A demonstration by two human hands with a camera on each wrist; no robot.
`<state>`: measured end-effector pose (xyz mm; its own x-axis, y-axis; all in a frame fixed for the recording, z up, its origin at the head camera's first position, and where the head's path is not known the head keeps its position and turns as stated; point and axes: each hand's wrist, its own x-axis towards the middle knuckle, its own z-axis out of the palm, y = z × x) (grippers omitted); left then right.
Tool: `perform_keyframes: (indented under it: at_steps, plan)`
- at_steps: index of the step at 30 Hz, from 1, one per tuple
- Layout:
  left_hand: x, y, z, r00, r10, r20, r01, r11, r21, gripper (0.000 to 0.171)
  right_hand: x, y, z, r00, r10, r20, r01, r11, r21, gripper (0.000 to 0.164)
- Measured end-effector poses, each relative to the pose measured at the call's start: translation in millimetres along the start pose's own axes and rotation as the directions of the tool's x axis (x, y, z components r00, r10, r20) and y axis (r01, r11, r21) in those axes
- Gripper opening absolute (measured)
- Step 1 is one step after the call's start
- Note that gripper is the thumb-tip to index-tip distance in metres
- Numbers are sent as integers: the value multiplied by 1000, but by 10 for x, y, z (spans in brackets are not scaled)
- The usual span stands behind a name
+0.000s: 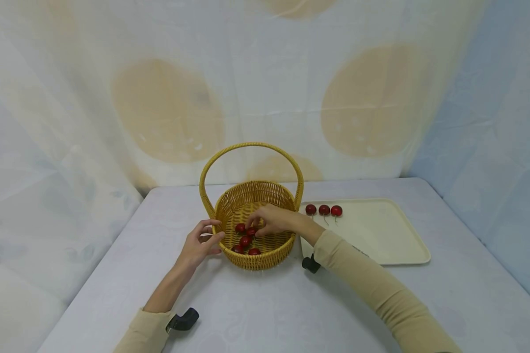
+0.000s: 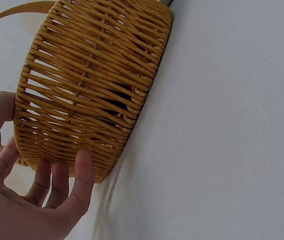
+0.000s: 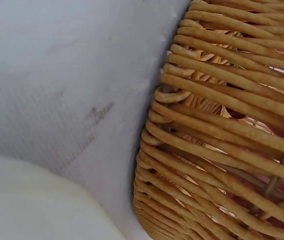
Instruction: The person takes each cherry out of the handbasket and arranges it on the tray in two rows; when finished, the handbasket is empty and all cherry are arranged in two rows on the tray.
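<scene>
A yellow-brown wicker basket (image 1: pixel 257 262) with a tall arched handle (image 1: pixel 252 144) stands upright on the table. In its bottom lie several dark red cherries (image 1: pixel 245 241). My right hand (image 1: pixel 270 219) reaches down into the basket, with thumb and fingers pinching a cherry (image 1: pixel 251 231); in the right wrist view the wicker wall hides this hand. My left hand (image 1: pixel 198 245) rests against the basket's left side, fingers spread and gently bent. Up close in the left wrist view, its fingers (image 2: pixel 84 167) touch the woven wall (image 2: pixel 92 75) and rim.
A cream tray (image 1: pixel 380 235) lies right of the basket, under the right forearm. Three cherries (image 1: pixel 324 210) with stems sit in a row at its back left. Black wrist mounts (image 1: pixel 183 319) stick out from both sleeves. A patterned curtain (image 1: pixel 265 98) hangs behind the table.
</scene>
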<state>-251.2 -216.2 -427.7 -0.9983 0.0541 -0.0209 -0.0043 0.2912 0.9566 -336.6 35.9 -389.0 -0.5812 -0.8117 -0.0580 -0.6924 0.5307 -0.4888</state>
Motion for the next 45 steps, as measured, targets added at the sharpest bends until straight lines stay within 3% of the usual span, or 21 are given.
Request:
perform_keyframes:
  at_steps: [12,18,25,45]
  plan:
    - [-22,15,-2,1000,-9,7,9,1000,-10,47,32,26,23,1000,-15,-9,14,1000,-28,31]
    - [-111,185,5,999,-30,28,30,999,-21,46,44,23,35,1000,-13,-11,13,999,-34,31]
    - [-9,7,0,1000,-28,11,28,1000,-7,50,33,-5,24,1000,-3,-19,2,1000,-31,29]
    - [-38,11,10,1000,-6,4,6,1000,5,48,15,-8,19,1000,13,-23,-14,999,-43,29]
